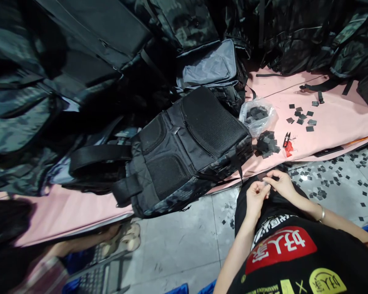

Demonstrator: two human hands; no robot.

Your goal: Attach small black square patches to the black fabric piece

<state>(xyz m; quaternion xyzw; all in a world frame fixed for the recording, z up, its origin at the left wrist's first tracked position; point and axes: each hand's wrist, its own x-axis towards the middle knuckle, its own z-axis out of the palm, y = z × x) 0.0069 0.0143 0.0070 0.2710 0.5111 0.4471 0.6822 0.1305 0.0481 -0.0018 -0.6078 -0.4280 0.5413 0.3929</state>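
Above my lap, my left hand [255,199] and my right hand [280,185] meet with their fingertips pinched together. A small dark square patch [260,177] shows between them, partly covered by the fingers; both hands appear to grip it. Just beyond them on the pink cloth lies a pile of similar dark squares [267,143]. Behind that pile, a clear plastic bag [271,118] holds more squares. Black thread snips [286,140] rest beside a red scrap [288,149]. To the left, a black backpack [184,143] lies with its padded back panel up.
Loose squares [300,116] are scattered on the pink cloth [349,122], and many more litter the grey tiled floor [178,241]. Camouflage and black backpacks [190,24] crowd the far side. Another person's arm [82,241] is at the lower left, near beige shoes [130,237].
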